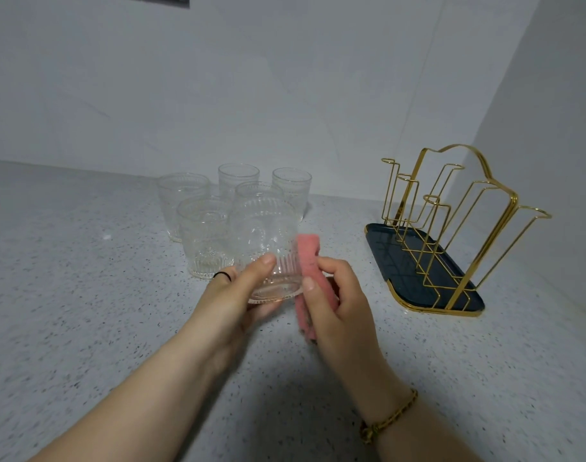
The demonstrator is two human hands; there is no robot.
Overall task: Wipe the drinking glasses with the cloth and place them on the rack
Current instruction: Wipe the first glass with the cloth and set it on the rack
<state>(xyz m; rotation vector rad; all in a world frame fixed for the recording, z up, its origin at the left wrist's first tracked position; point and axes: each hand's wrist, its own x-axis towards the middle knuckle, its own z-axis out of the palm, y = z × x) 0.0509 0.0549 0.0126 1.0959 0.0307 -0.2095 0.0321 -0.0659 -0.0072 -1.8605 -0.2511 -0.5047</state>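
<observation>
My left hand (pixel 241 291) grips a clear ribbed drinking glass (pixel 265 238) by its base, tilted with the mouth pointing away from me, above the counter. Pressed against the glass's right side is a folded pink cloth (pixel 307 261), which my right hand (pixel 334 305) pinches. Several more ribbed glasses (pixel 203 235) stand upright in a cluster just behind the held one. The gold wire rack (pixel 458 228) stands on a dark tray (pixel 408 271) at the right, with no glass on its pegs.
The speckled counter (pixel 85 295) runs to a white wall behind and a side wall at the right, close to the rack. Bare counter lies between the glasses and the rack.
</observation>
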